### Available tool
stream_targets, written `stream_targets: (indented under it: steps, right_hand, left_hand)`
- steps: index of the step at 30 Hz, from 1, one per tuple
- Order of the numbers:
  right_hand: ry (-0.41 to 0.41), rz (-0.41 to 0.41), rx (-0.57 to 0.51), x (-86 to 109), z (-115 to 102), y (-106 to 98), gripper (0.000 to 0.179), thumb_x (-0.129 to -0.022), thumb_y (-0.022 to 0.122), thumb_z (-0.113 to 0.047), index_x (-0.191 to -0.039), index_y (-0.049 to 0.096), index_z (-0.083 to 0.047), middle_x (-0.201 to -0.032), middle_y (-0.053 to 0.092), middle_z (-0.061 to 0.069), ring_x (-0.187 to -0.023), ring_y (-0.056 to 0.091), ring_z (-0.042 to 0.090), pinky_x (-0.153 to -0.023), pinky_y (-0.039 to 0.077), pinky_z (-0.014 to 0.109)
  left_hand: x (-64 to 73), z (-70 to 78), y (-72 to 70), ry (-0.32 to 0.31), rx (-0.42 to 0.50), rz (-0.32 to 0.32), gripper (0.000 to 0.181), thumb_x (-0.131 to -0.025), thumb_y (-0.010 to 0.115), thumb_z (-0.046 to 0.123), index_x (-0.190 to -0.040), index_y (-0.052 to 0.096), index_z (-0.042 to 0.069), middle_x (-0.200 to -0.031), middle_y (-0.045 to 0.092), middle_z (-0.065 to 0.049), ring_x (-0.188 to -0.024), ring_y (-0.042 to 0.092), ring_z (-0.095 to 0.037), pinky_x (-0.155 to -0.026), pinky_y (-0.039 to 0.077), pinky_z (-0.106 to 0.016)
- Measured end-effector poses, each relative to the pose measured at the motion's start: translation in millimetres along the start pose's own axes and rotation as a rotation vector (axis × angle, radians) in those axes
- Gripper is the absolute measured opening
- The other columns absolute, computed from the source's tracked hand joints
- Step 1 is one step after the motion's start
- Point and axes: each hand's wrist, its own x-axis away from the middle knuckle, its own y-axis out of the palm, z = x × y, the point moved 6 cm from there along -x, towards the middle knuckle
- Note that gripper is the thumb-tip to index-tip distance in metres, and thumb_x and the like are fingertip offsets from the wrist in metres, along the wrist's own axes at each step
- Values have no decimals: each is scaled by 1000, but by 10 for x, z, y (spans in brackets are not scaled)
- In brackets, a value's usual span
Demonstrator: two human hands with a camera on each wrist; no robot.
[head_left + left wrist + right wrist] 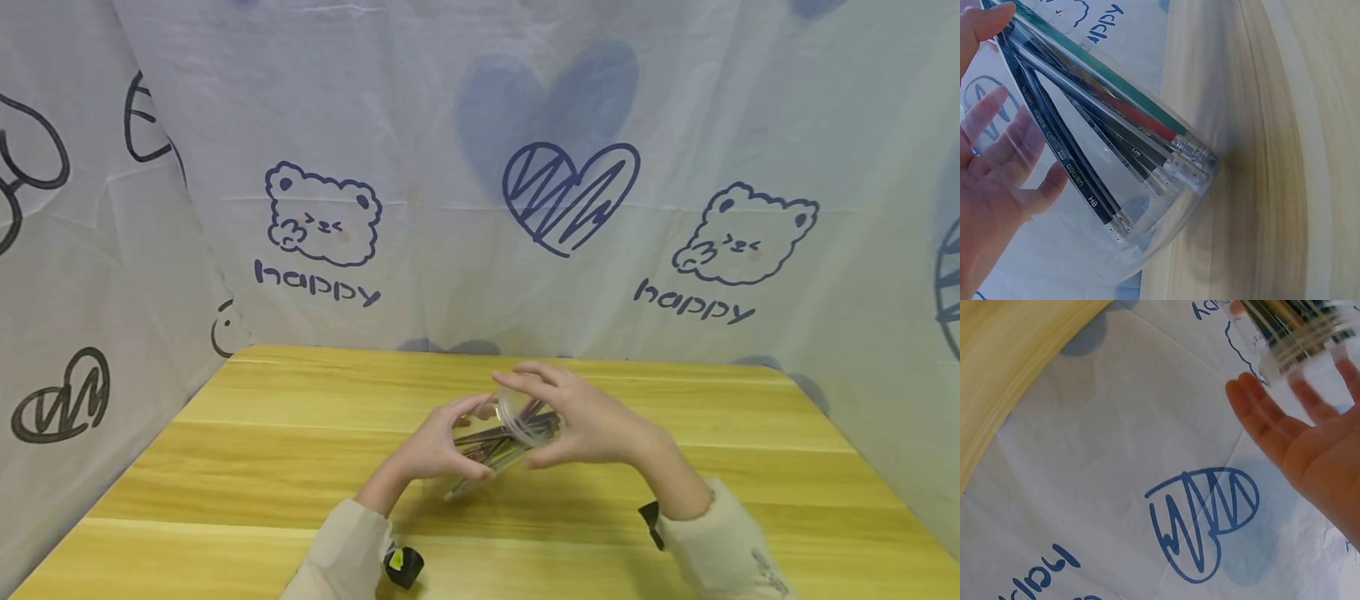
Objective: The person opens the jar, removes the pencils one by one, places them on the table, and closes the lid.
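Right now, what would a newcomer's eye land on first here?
First, the clear jar of pencils, tilted over the table between the left hand and right hand. Next, the printed cloth behind: a scribbled blue heart between two bears, "happy" beneath each.

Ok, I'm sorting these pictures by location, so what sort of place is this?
Probably a small curtained-off tabletop workspace indoors: white printed cloth hangs behind and on both sides of a wood-grain table, where the left hand holds a clear jar of pencils.

Glossy clear plastic jar [1163,236], wood-grained tabletop [247,467]
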Motion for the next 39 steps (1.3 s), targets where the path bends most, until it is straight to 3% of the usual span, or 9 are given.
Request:
stream_targets:
  steps: [5, 10, 20, 24, 27, 31, 34, 39]
  right_hand:
    - [120, 27, 19, -13, 43, 25, 80, -75, 61, -55, -141, 27, -27, -134, 36, 11, -105, 49, 26, -79, 45, 44]
    - [214, 26, 77, -29, 65, 36, 76, -75, 57, -61, -138, 34, -25, -120, 49, 8, -90, 53, 18, -68, 46, 35]
    - [139, 106, 88, -54, 19, -10, 69, -75, 64, -50, -133, 42, -20, -119, 50, 5, -92, 53, 18, -72, 46, 35]
    - [109, 163, 48, -56, 13, -36, 68, -75, 67, -45, -132, 44, -15, -123, 47, 4, -97, 53, 20, -77, 46, 37]
    - [111, 204, -7, -41, 36, -55, 67, -75, 69, -41, -130, 44, -13, -125, 46, 3, -99, 52, 21, -71, 48, 33]
    - [124, 233, -89, -4, 84, -60, 64, -76, 69, -35, -131, 43, -14, -125, 45, 2, -98, 51, 22, -64, 48, 27]
    - [134, 243, -146, 34, 122, -55, 61, -78, 68, -32, -131, 42, -16, -125, 44, 3, -100, 50, 23, -69, 48, 29]
    - [149, 274, -257, 98, 186, -50, 57, -78, 69, -25, -129, 45, -13, -123, 44, 6, -101, 49, 24, -71, 50, 29]
  left_hand:
    - [2, 24, -6, 15, 9, 2, 81, -60, 78, 16, -132, 42, 13, -120, 52, -1, -110, 46, -24, -90, 37, -43]
    - [6, 26, -8, 11, 17, 0, 82, -60, 78, 15, -133, 41, 12, -120, 52, -3, -110, 46, -26, -91, 36, -44]
    - [31, 18, -47, 3, 15, 31, 82, -60, 79, 15, -132, 40, 6, -122, 50, -9, -108, 46, -28, -89, 37, -48]
    - [73, 140, -108, -12, 73, 43, 80, -63, 78, 5, -131, 37, -4, -127, 44, -20, -113, 42, -35, -91, 34, -53]
    - [109, 221, -158, -21, 126, 53, 80, -64, 76, 0, -131, 34, -8, -130, 39, -25, -116, 38, -38, -93, 31, -55]
    - [121, 108, -179, -15, 159, 58, 80, -64, 76, 0, -132, 35, -5, -131, 41, -20, -118, 38, -34, -94, 30, -54]
    - [124, -25, -187, -20, 189, 63, 79, -64, 77, 3, -132, 37, -1, -132, 42, -15, -118, 39, -29, -95, 29, -53]
    - [154, -116, -225, -34, 217, 71, 80, -64, 78, 5, -132, 37, 0, -130, 41, -20, -118, 38, -31, -95, 28, -53]
